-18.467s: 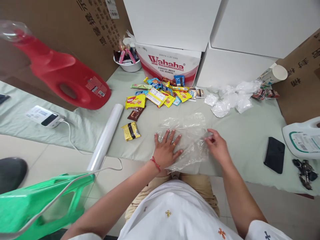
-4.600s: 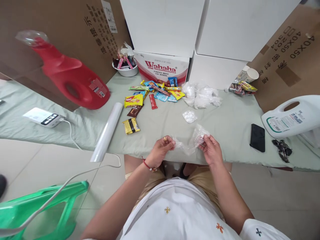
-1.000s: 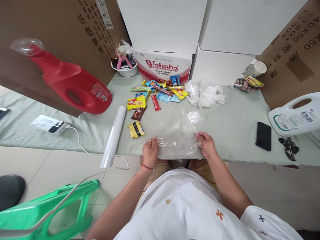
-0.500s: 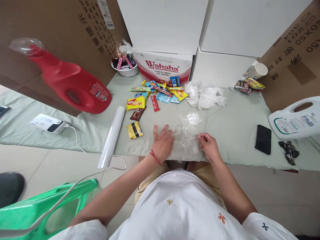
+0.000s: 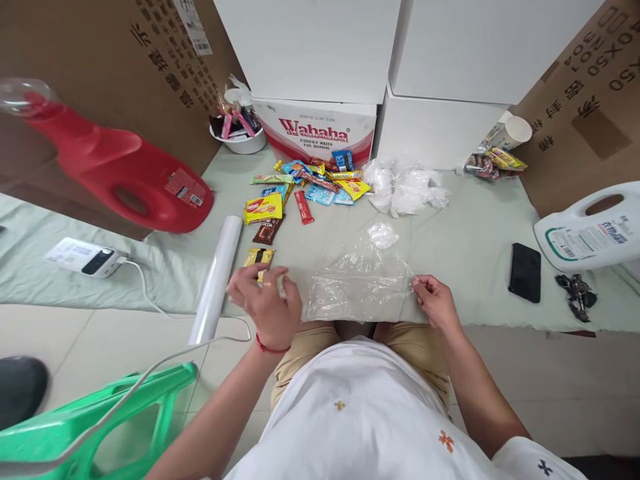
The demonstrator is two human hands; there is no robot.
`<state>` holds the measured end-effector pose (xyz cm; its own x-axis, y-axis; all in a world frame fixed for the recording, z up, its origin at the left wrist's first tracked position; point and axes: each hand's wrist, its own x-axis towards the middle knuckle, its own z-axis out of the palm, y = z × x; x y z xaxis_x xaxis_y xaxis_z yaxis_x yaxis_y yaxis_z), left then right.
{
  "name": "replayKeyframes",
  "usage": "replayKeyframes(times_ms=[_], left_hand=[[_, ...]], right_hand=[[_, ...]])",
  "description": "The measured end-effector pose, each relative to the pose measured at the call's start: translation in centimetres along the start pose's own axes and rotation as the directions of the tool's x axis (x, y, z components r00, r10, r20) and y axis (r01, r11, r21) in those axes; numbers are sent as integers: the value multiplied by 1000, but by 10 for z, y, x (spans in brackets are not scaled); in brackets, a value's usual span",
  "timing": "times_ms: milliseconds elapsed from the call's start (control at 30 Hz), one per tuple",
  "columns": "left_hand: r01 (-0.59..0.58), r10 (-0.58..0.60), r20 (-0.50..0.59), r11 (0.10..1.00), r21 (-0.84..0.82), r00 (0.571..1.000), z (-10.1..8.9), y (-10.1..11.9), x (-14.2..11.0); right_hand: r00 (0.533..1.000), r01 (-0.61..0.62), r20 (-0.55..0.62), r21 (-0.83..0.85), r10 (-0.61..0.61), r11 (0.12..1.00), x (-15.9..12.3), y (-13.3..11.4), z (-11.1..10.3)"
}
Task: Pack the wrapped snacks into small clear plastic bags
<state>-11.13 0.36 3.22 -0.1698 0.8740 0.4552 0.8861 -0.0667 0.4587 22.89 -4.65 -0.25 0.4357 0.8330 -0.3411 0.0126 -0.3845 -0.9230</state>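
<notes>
My right hand (image 5: 435, 299) pinches the right edge of a clear plastic bag (image 5: 357, 293) that lies flat at the table's front edge. My left hand (image 5: 270, 303) hovers to the left of the bag, fingers bent and apart, with nothing visible in it. Its fingertips partly cover a yellow snack packet with a black band (image 5: 256, 256); whether they touch it I cannot tell. Just behind lie a brown cocoa packet (image 5: 268, 231), a yellow wafer packet (image 5: 263, 208) and a red-wrapped bar (image 5: 304, 207). A small crumpled piece of clear plastic (image 5: 383, 235) rests behind the bag.
Several snacks are piled before the Wahaha carton (image 5: 320, 133), beside crumpled plastic bags (image 5: 407, 189). To the left are a white roll (image 5: 217, 277), a power bank (image 5: 85, 257) and a red jug (image 5: 125, 173). A phone (image 5: 525, 273) and a white jug (image 5: 590, 230) are right.
My left hand has moved left from the bag to the yellow packet with the black band. The bag is spread flatter and wider, and my right hand has shifted slightly right, still pinching it.
</notes>
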Motion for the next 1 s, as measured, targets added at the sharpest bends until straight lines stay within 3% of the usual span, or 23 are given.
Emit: replayKeyframes(times_ms=[33,67,100,133,167,200,233,333,367,433,500,600,667,700,800,900,1000], left_hand=[[-135,137,26,989,-53,990,-5,12,-3],[-303,321,122,941,-149,939,-5,25,-7],[-457,529,256,840,-291,809,-2,40,-9],[-544,682,366,728,-417,633,5,55,-9],[-570,750,430,662,-486,504,16,68,-8],[-576,763,465,645,-501,450,30,77,-4],[-572,734,500,676,-465,460,45,83,2],[-462,473,585,868,-182,659,81,72,21],[-425,410,592,897,-124,694,87,61,26],[-411,376,589,908,-80,715,93,36,31],[-440,406,582,893,-91,704,91,17,31],[-468,434,581,878,-101,689,88,6,28],[-470,432,589,877,-99,683,88,6,26],[-470,430,593,877,-98,681,89,7,26],[-470,430,598,877,-99,676,90,9,27],[-471,435,596,876,-105,675,88,9,28],[-469,445,590,874,-123,674,87,7,27]], right_hand=[[1000,5,7,-3,-5,1000,0,0,1],[1000,9,16,-5,-9,1000,0,-1,3],[1000,14,27,-10,-14,1000,-1,-2,4],[999,21,38,-18,-21,1000,-1,-3,6],[999,28,47,-28,-27,999,-1,-3,6],[998,35,53,-40,-32,999,-2,-4,6],[998,39,51,-52,-36,998,-3,-3,4],[999,38,7,-94,-38,995,-7,6,-11],[999,36,-1,-120,-36,992,-7,11,-20],[999,49,3,-219,-49,974,-7,17,-38],[993,108,-8,-390,-120,915,-3,12,-52],[924,254,-64,-632,-377,732,14,-26,-45],[846,387,3,-692,-533,610,35,-66,-13],[822,460,92,-690,-562,559,49,-87,11],[793,571,358,-719,-493,396,105,-136,98],[845,454,305,-842,-439,291,166,-161,177],[926,322,248,-913,-286,251,206,-168,217]])
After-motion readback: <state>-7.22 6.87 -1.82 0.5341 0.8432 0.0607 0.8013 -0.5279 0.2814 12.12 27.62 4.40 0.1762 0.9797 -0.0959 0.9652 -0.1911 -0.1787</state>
